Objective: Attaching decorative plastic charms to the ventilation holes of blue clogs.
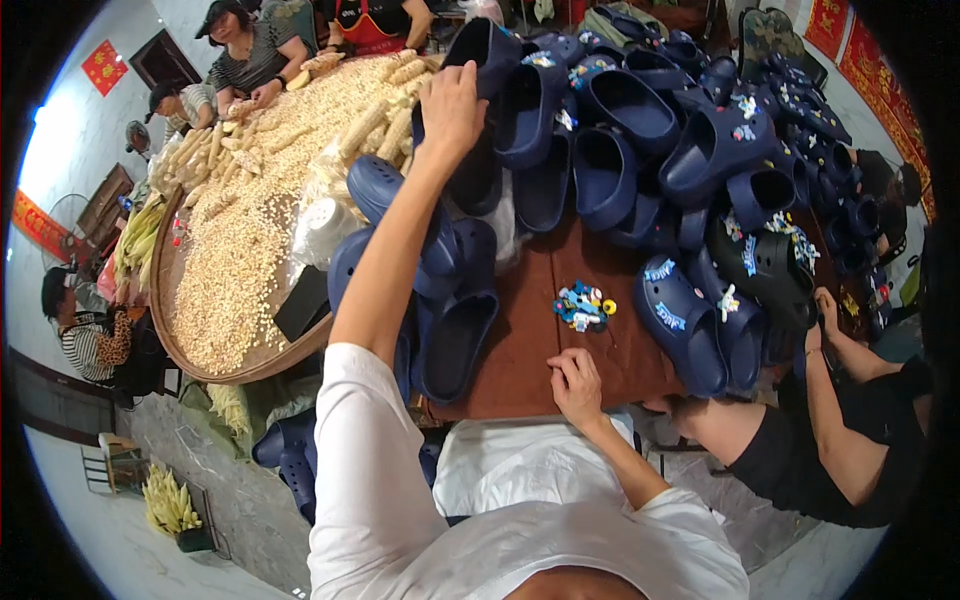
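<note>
My left hand [452, 112] reaches far across the table, its fingers closed on the rim of a navy clog [480, 50] at the top of a pile. My right hand [577, 388] rests at the near table edge with its fingers loosely curled; nothing shows in it. Just beyond it lies a small heap of colourful shoe charms [584, 306] on the brown cloth [530, 345]. To the right of the charms sit a pair of navy clogs [678, 315] with blue and white charms fixed on. Plain navy clogs [457, 330] are stacked beside my left forearm.
A large round basket [240, 376] of corn kernels [230, 300] stands at the left, with corn cobs [370, 125] on top. More navy clogs [620, 100] fill the far side. At the right, a co-worker's hand [826, 310] is beside a black clog [765, 272]. Other people sit around the basket.
</note>
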